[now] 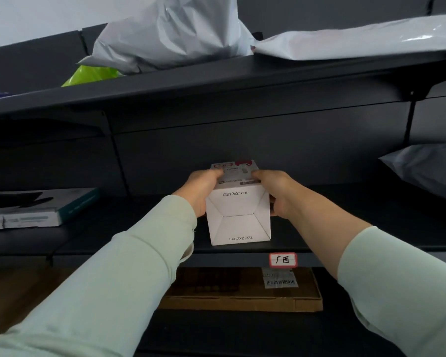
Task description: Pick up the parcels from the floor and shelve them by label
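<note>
The small white cardboard box (238,215), printed 12x12x21cm on its folded flaps, is sitting at the front edge of the dark metal middle shelf (345,228), just above the red-bordered handwritten label (283,259) on the shelf's lip. Both hands are gripping it: the left hand (204,191) is clasping its left side and the right hand (276,191) its right, with fingers curling over the top.

The step probably wants a straight push back with even pressure from both sides, so the box is not twisting, and no letting go until its whole base is lying behind the front edge.

Toward the shelf's left end a flat teal-and-white box (36,210) is lying; at the right end, a grey plastic mailer (428,168). The shelf above is carrying crumpled pale grey mailer bags (170,34) and a lime-green bag (93,76). On the shelf below a flat brown cardboard parcel (242,297) with a barcode sticker is resting.
</note>
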